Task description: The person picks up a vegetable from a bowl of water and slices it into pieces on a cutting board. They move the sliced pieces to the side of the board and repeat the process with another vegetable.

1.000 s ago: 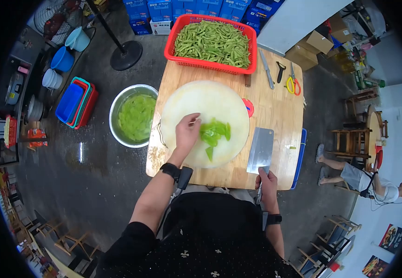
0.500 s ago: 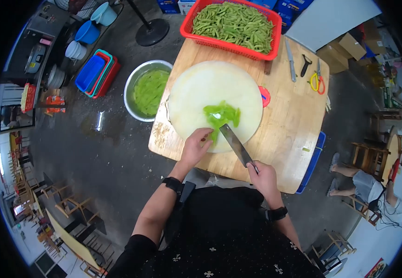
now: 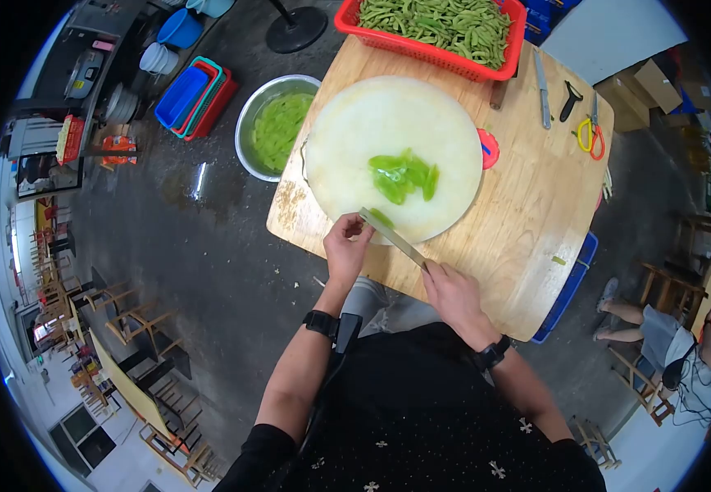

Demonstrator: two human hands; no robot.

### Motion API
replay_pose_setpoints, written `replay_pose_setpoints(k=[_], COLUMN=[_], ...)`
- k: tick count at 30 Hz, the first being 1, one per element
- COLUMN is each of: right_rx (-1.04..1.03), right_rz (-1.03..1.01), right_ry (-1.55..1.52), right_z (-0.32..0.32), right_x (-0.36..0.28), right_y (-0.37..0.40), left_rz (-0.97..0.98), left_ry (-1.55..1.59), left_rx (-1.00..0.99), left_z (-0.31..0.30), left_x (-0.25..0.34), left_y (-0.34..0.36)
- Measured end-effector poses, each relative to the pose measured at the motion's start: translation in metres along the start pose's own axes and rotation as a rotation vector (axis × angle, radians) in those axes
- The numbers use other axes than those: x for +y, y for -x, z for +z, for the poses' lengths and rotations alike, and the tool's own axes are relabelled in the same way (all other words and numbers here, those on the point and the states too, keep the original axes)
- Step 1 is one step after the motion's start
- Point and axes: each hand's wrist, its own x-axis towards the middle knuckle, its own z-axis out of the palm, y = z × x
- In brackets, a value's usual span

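My right hand [image 3: 456, 303] is wrapped round the handle of a kitchen knife [image 3: 396, 239]. The blade stands nearly edge-on, slanting up and left over the near rim of a round white chopping board [image 3: 355, 123]. Close to the blade's tip, my left hand [image 3: 347, 248] has its fingers curled together; anything between them is hidden. A pale green vegetable piece [image 3: 381, 217] lies on the board just beyond the blade. Farther in, a small heap of green vegetable slices [image 3: 404, 175] sits on the board, apart from both hands.
On the wooden table [image 3: 511, 238] stand a red basket [image 3: 429, 51] of green pods, a second knife [image 3: 543, 94], a peeler [image 3: 570, 101] and scissors [image 3: 590, 135]. Left of it, a metal basin [image 3: 245, 135] holds green slices in water. A seated person [image 3: 658, 336] is at right.
The knife has drawn back from the slice heap toward my left fingers and turned from flat to nearly edge-on. My left fingers have closed up. The whole view has shifted.
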Motion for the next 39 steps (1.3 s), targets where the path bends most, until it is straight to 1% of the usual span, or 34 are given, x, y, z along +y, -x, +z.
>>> replay_pose_setpoints(k=[2,5,9,12,14,15,17,18,20,25,28,30,33,35,39], right_rx=[-0.035,-0.052,-0.030,-0.097,-0.119,-0.140,-0.152,-0.156,-0.146,-0.170,-0.166,-0.127,-0.122,-0.108,-0.061], right_rz=[0.001,0.021,0.075,0.070,0.097,0.112,0.139,0.166,0.142,0.094,0.069,0.052,0.051,0.059,0.083], right_ry=[-0.011,-0.024,-0.028,-0.023,-0.040,-0.055,-0.056,-0.067,-0.063,-0.053,-0.042,-0.034,-0.025,-0.038,-0.058], right_z=[0.005,0.002,-0.006,-0.004,-0.002,-0.003,-0.003,-0.002,-0.001,-0.006,-0.005,-0.004,-0.002,0.000,-0.005], right_x=[-0.002,-0.001,0.000,0.005,0.000,-0.002,-0.006,-0.008,-0.006,-0.011,-0.013,-0.014,-0.012,-0.013,-0.013], right_y=[-0.008,-0.021,-0.029,-0.038,-0.040,-0.039,-0.042,-0.042,-0.045,-0.044,-0.046,-0.045,-0.042,-0.040,-0.042], left_rz=[-0.021,-0.075,-0.080,-0.088,0.070,0.059,0.231,0.225,0.466,0.488,0.509,0.510,0.516,0.587,0.613], left_ry=[0.090,0.054,0.027,0.077,-0.002,0.001,0.026,0.030,-0.194,-0.204,-0.220,-0.248,-0.305,-0.362,-0.387], left_rx=[0.084,0.114,0.095,0.078,0.070,0.063,0.024,0.024,0.021,-0.037,-0.053,-0.064,-0.104,-0.102,-0.112], left_z=[-0.003,-0.002,0.001,0.000,-0.004,-0.006,-0.008,-0.010,-0.013,-0.020,-0.021,-0.025,-0.026,-0.028,-0.031], left_x=[0.000,0.006,0.020,0.020,0.018,0.017,0.019,0.019,0.015,0.004,0.007,0.011,0.015,0.014,0.010], left_y=[0.004,-0.002,-0.009,-0.014,-0.011,-0.010,-0.014,-0.016,-0.021,-0.024,-0.027,-0.027,-0.031,-0.033,-0.034])
